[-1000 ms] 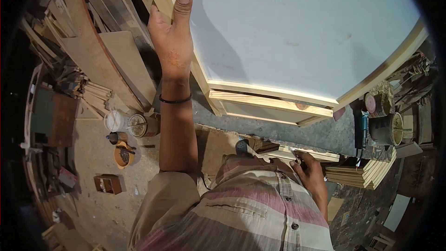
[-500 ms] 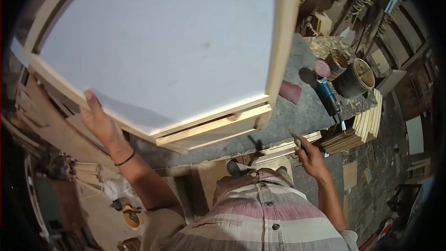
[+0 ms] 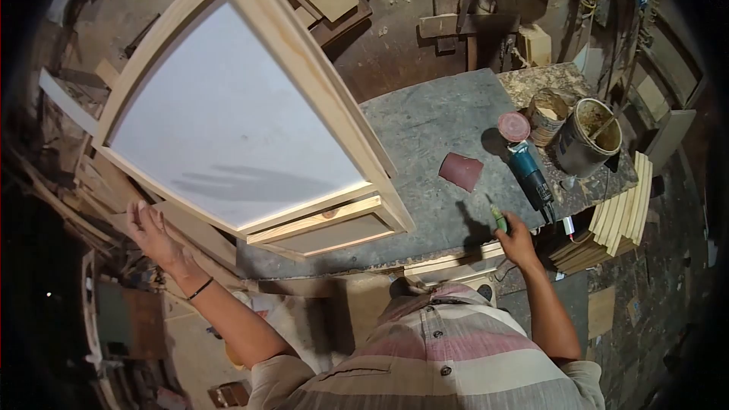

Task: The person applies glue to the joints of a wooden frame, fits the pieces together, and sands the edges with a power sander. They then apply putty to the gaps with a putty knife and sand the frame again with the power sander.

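A pale wooden frame with a white panel (image 3: 235, 121) rests on the left part of the grey workbench (image 3: 425, 121), a narrow second wooden frame showing along its near side. My left hand (image 3: 158, 243) is raised beside its near-left edge, fingers spread, holding nothing. A hand-shaped shadow falls across the white panel. Over the bench's front edge, my right hand (image 3: 519, 241) is closed around a slim green-handled tool (image 3: 497, 217) with its thin tip pointing away from me. A piece of dark red sandpaper (image 3: 461, 171) lies between the frame and that hand.
A teal power sander (image 3: 529, 171) with a round pink disc (image 3: 514, 127) lies on the right of the bench. Beside it stand an open can (image 3: 548, 115) and a bucket (image 3: 581, 148) with a stick in it. Stacked wooden frames (image 3: 619, 201) lean below at right.
My left hand has let go of the wooden frame and moved slightly away from its edge. The frame now sits farther left and lower on the bench. My right hand keeps the green-handled tool.
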`<state>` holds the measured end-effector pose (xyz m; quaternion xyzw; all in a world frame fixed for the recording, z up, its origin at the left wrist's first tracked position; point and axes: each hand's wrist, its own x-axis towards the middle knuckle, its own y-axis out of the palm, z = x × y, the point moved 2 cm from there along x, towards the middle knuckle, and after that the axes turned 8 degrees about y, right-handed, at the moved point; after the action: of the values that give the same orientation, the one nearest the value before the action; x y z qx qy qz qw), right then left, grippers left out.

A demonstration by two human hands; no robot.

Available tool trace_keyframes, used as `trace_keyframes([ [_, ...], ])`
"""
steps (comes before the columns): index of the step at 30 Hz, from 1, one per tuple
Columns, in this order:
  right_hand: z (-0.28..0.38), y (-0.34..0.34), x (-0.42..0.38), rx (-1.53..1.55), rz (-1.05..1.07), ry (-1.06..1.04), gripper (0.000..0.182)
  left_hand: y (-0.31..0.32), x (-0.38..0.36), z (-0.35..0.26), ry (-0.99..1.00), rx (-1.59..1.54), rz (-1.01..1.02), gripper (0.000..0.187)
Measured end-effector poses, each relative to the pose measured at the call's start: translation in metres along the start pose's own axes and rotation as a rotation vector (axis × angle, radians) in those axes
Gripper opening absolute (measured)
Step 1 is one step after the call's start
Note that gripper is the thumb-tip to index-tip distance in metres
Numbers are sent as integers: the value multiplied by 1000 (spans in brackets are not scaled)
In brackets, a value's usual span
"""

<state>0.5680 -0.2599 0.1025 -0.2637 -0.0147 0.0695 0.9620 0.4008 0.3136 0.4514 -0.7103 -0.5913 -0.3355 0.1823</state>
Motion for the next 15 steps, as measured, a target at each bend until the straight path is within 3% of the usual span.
trace_keyframes([
  [1, -14, -3, 11, 21, 15, -3, 45, 0, -3, -18, 19, 17, 0, 49],
  [3, -46, -5, 35, -110, -145, -101, 40, 2, -9, -52, 95, 22, 109, 44],
  [9, -93, 7, 92, -225, -264, -71, 32, 29, -44, -154, 268, 152, 247, 38],
  [10, -97, 12, 92, -353, -273, -90, 32, 36, -50, -165, 264, 195, 291, 38],
  [15, -90, 10, 92, -401, -249, -24, 33, 74, -81, -179, 262, 356, 486, 36],
])
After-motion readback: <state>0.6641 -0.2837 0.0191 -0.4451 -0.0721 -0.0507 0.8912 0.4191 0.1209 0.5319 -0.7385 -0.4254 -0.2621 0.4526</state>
